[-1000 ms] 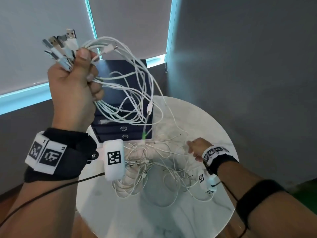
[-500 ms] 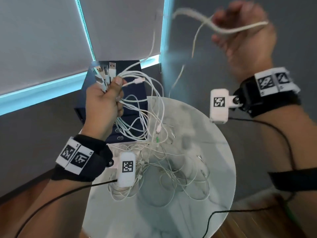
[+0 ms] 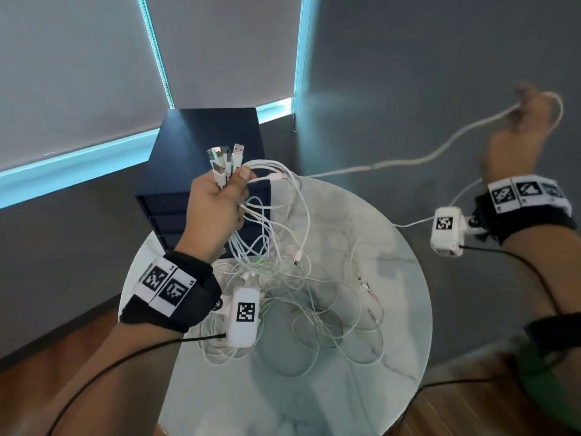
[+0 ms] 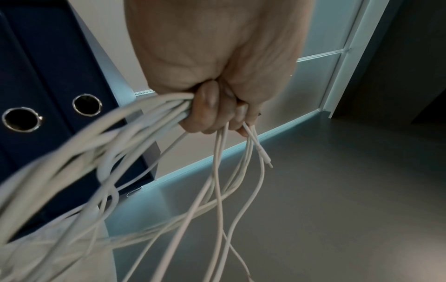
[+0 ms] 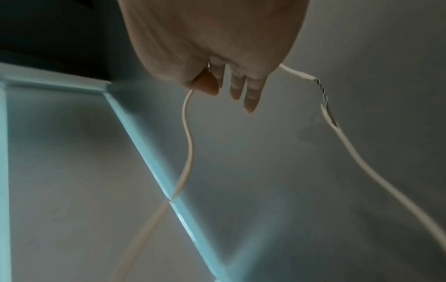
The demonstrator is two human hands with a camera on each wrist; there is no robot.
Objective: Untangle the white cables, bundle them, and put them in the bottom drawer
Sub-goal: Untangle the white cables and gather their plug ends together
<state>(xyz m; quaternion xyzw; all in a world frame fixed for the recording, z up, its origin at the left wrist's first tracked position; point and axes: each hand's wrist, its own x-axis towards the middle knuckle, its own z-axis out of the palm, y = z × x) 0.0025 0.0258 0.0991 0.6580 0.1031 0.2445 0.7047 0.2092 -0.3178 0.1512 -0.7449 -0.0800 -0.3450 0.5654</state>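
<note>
While the left hand is gripping a bunch of thin white cables mid-frame, plugs up, loose strands are lying tangled on the round white marble table. At upper right the right hand is pinching one white cable pulled sideways. Dark blue drawer cabinet is sitting behind.

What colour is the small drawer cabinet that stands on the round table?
Dark navy blue. The drawer cabinet shows best in the head view.

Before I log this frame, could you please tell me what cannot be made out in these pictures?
- Head view: right hand is motion-blurred, so its grip on the pulled cable is unclear.
- Head view: left hand and cables hide the drawer fronts.
- Left wrist view: the near cables are blurred.
- Right wrist view: the cable leaves the frame; its ends are unseen.
</note>
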